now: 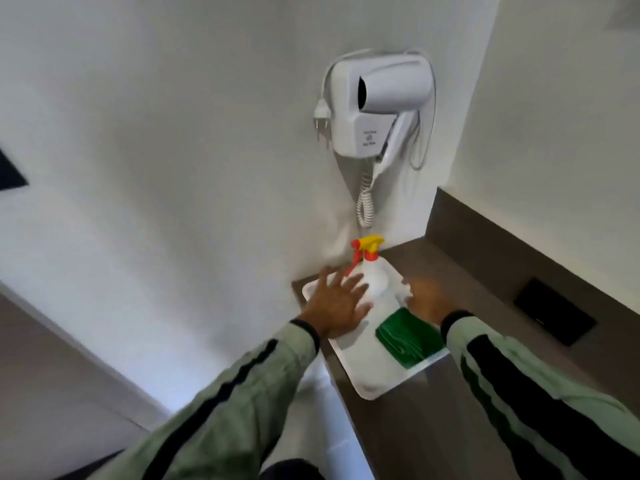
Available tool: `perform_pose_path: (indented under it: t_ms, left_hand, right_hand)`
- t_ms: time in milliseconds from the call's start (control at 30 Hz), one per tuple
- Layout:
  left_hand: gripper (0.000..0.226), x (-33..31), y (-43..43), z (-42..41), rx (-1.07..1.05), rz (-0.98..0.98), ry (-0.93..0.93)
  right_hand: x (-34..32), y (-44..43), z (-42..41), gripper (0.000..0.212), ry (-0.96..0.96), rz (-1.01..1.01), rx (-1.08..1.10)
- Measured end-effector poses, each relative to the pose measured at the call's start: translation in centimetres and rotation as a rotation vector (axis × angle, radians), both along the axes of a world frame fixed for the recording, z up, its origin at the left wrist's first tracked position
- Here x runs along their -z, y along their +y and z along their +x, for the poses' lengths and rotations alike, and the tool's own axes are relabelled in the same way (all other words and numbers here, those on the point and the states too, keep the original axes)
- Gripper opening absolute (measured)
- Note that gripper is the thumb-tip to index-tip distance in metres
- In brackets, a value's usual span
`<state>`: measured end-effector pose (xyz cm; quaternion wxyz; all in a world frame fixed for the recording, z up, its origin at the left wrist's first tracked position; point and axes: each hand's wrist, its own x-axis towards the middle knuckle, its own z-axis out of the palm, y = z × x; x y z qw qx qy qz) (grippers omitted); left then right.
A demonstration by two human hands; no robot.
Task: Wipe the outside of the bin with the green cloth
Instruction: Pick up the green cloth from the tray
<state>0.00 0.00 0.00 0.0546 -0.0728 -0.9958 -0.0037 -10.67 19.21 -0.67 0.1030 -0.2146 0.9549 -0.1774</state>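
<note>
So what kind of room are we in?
Probably a hotel bathroom or dressing area: white wall-mounted hairdryer with coiled cord, brown counter, and white tray holding a green cloth.

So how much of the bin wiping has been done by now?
None that shows. The folded green cloth lies untouched on the white tray beside the clear spray bottle. Both hands, left hand and right hand, reach open toward them. No bin is in view; wiping remains.
</note>
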Motion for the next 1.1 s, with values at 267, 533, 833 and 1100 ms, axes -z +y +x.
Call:
perform_pose_path:
  t_ms: [267, 533, 833, 1100]
  left_hand:
    - [0.054, 8.2, 7.6, 0.9, 0.067, 0.155, -0.263]
    - [0.039, 7.8, 7.2, 1.6, -0.004, 0.224, -0.22]
    - [0.068, 1.7, -1.3, 7.3, -0.49, 1.804, -0.118]
    - [0.022, 3.7, -9.8, 17.8, -0.677, 1.82, 0.066]
  right_hand:
    - [4.1, 1.3, 0.1, 0.039, -0.152, 0.231, -0.029]
    - [3.6, 0.2, 0.3, 0.051, -0.358, 0.139, 0.249]
    - [-4.4, -5.2, 5.7, 0.035, -0.781, -0.958, 0.212]
    - [0.4, -15.5, 17.5, 0.055, -0.524, -0.682, 0.179]
